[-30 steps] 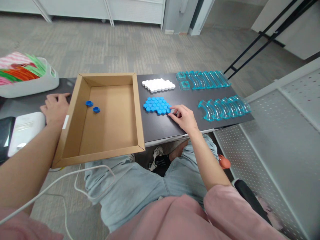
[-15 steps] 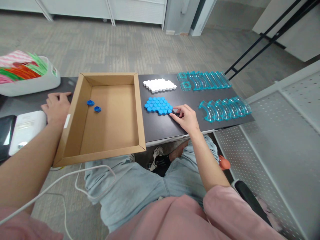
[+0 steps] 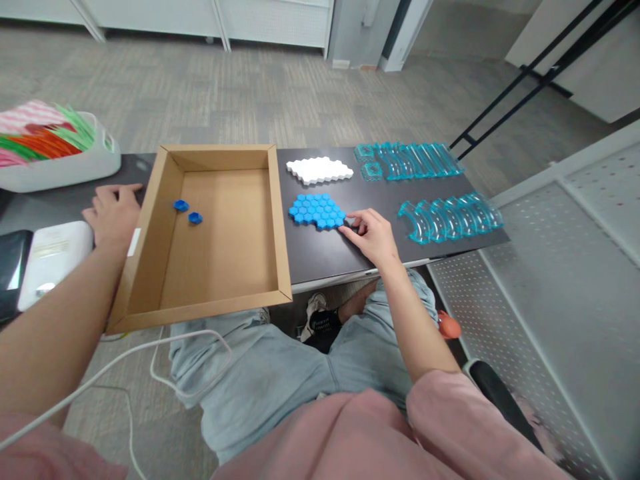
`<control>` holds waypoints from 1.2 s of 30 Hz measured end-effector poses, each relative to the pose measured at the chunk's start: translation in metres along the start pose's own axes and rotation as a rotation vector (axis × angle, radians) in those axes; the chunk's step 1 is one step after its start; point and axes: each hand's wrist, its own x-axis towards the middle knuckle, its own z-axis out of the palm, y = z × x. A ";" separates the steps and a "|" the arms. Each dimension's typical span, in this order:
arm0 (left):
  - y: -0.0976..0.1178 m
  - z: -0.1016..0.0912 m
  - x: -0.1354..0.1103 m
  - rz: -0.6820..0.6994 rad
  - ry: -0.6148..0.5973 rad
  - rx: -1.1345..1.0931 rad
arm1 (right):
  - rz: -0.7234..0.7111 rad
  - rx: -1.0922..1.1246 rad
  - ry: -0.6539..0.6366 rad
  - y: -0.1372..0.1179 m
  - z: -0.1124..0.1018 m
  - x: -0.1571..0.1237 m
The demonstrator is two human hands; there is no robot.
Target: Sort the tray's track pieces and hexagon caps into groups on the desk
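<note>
The right hand (image 3: 371,235) pinches narrowly at the near right edge of the blue hexagon cluster (image 3: 316,211), mid-desk beside the cardboard box (image 3: 279,220). The left hand (image 3: 113,213) lies flat and spread, holding nothing, against the box's left wall.

- The white tub (image 3: 60,167) of coloured strips runs off the left edge.
- The black device (image 3: 9,273) is cut off there too.
- The right hand (image 3: 373,235) hides its own fingertips where they meet the blue hexagon cluster (image 3: 316,211).

Flat cluster of blue hexagon tiles (image 3: 317,211) on the black tabletop, beside the cardboard box.
</note>
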 end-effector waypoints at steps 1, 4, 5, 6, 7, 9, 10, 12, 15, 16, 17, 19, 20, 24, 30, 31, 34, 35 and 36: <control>0.000 0.000 0.000 0.001 -0.007 0.003 | 0.002 0.002 -0.001 0.000 0.000 0.000; 0.002 -0.002 -0.001 0.002 -0.006 0.010 | 0.005 0.009 0.003 0.000 0.000 0.000; 0.002 -0.003 -0.001 0.005 -0.003 0.012 | 0.005 0.013 0.003 0.000 0.000 0.000; 0.002 -0.003 -0.001 0.008 -0.002 0.012 | 0.005 0.016 0.002 0.000 -0.001 -0.001; 0.002 -0.003 -0.001 0.008 -0.004 0.012 | 0.006 0.018 0.001 -0.001 -0.001 -0.001; 0.002 -0.003 -0.001 0.005 -0.011 0.009 | 0.012 0.021 0.003 -0.002 -0.002 0.000; 0.002 -0.003 -0.001 0.002 -0.014 0.009 | 0.015 0.023 0.006 -0.003 -0.002 0.000; 0.001 -0.002 0.000 0.000 -0.020 0.011 | 0.019 0.032 0.016 -0.004 -0.002 0.000; -0.001 -0.001 0.000 0.015 -0.011 0.007 | 0.020 0.059 0.034 -0.006 -0.003 0.000; -0.001 0.000 0.000 0.024 -0.006 0.005 | 0.022 0.069 0.043 -0.007 -0.004 0.000; -0.002 0.000 0.000 0.031 0.004 0.004 | 0.024 0.079 0.052 -0.008 -0.005 -0.001; -0.002 0.000 -0.002 0.048 0.014 -0.001 | 0.027 0.087 0.067 -0.013 -0.007 0.000; -0.003 -0.001 -0.003 0.056 0.016 -0.007 | 0.021 0.089 0.068 -0.018 -0.008 0.001; -0.003 -0.003 -0.007 0.082 0.004 -0.045 | -0.123 0.134 -0.003 -0.057 0.000 0.022; -0.006 0.000 -0.005 0.089 0.011 -0.035 | -0.455 0.050 -0.458 -0.171 0.073 0.097; -0.007 0.001 -0.005 0.084 0.023 -0.028 | -0.462 -0.012 -0.533 -0.189 0.091 0.109; -0.009 0.005 -0.003 0.083 0.061 -0.014 | -0.431 -0.187 -0.651 -0.228 0.139 0.138; -0.009 0.006 -0.002 0.086 0.066 -0.012 | -0.440 -0.224 -0.678 -0.236 0.152 0.144; -0.009 0.007 -0.002 0.086 0.067 -0.011 | -0.457 -0.256 -0.700 -0.242 0.162 0.148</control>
